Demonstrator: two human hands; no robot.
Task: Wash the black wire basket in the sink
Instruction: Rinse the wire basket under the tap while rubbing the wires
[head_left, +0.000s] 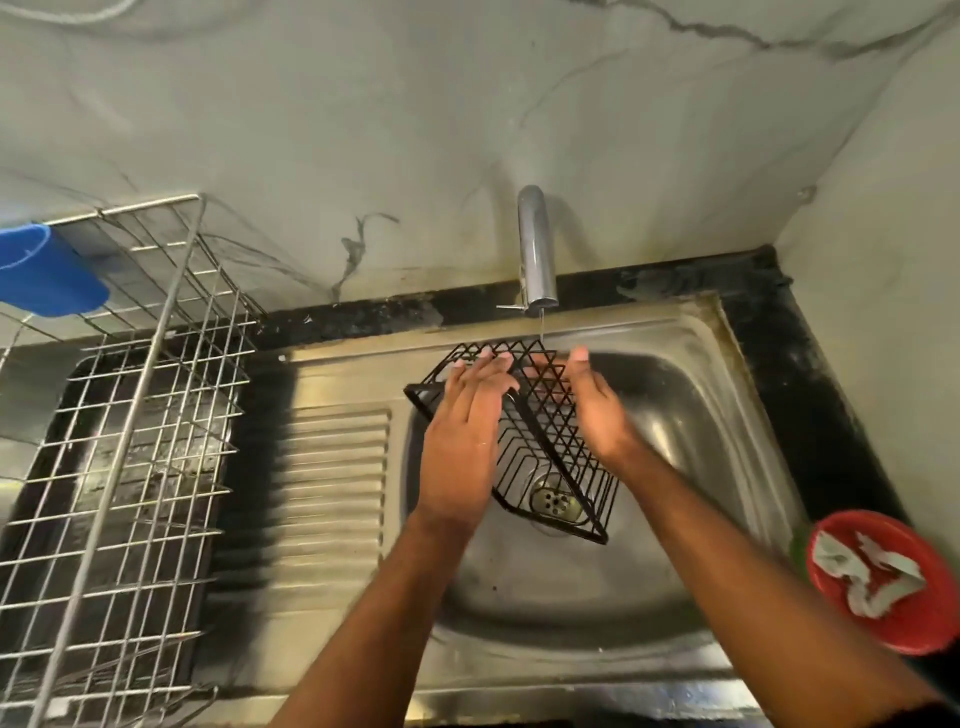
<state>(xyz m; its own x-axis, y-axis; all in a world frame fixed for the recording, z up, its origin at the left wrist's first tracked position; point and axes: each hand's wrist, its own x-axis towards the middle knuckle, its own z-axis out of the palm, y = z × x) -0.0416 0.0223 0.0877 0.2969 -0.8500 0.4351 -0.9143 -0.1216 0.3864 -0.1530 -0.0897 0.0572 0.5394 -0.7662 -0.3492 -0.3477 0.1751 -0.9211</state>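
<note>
Nearest to me, both bare forearms reach forward and up over the front rim of the stainless steel sink (519, 670). My left hand (465, 441) lies flat, fingers straight and close together, pressed against the left outer face of the black wire basket (558, 457). My right hand (597, 410) stands on the other side with its fingers straight and pointing up, the palm against the basket's diamond-patterned wire side; I cannot tell whether the thumb hooks through the wires. So the basket sits sandwiched between two open palms, not gripped by curled fingers.

The basket is held tilted above the sink bowl, its lower corner hanging over the round metal drain (555, 501), which I see through the wires. Its upper edge rises just under the spout.

To the right, on the black counter edge beside the bowl, sits a round red plastic bowl (904, 623) with crumpled whitish scraps (867, 577) in it. To the left of the bowl runs the ribbed steel draining board (337, 467), and beyond that a tall silver wire dish rack (135, 441) stands over a dark tray.

Farther back, a thin stream of water falls from the curved chrome tap (536, 249) onto the basket's top edge. A blue plastic cup (44, 273) rests at the rack's upper left. Behind everything rises the veined grey marble-look wall (415, 104).
</note>
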